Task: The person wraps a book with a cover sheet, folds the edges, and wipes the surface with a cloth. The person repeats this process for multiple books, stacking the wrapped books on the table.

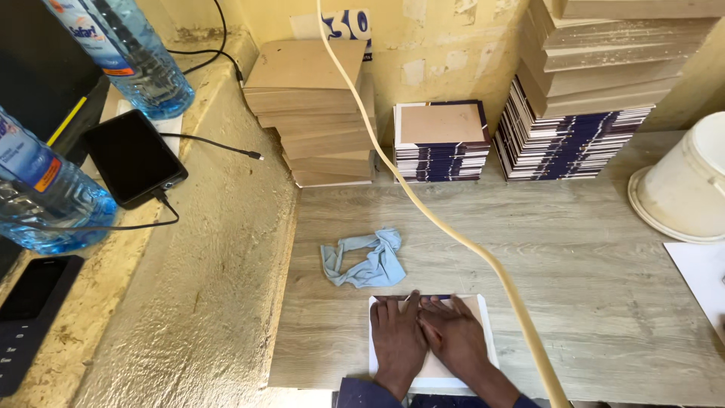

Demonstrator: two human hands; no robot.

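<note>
While both hands press flat on the white sheet [485,332], the fingers lie spread and extended, gripping nothing. The left hand [398,340] covers the left half of the sheet; the right hand [455,338] lies just beside it, the two touching along the thumbs. The sheet rests on the wooden table [589,249] at its near edge, with a thin dark strip showing along the sheet's far edge at the fingertips.

A crumpled light-blue cloth [366,259] lies on the table just beyond the sheet, apart from the hands. A cream-coloured cord [423,208] runs diagonally from the wall down past the right side of the sheet.

Against the far wall stand a stack of brown boards [317,113], a short pile of dark-edged booklets [440,143], and a taller leaning pile of booklets [574,136] with boards on top. A white bucket [683,185] stands at the right edge.

On the raised ledge at left sit two blue water bottles [136,57], a black device [134,157] with a cable plugged in, and a dark phone [30,302].
</note>
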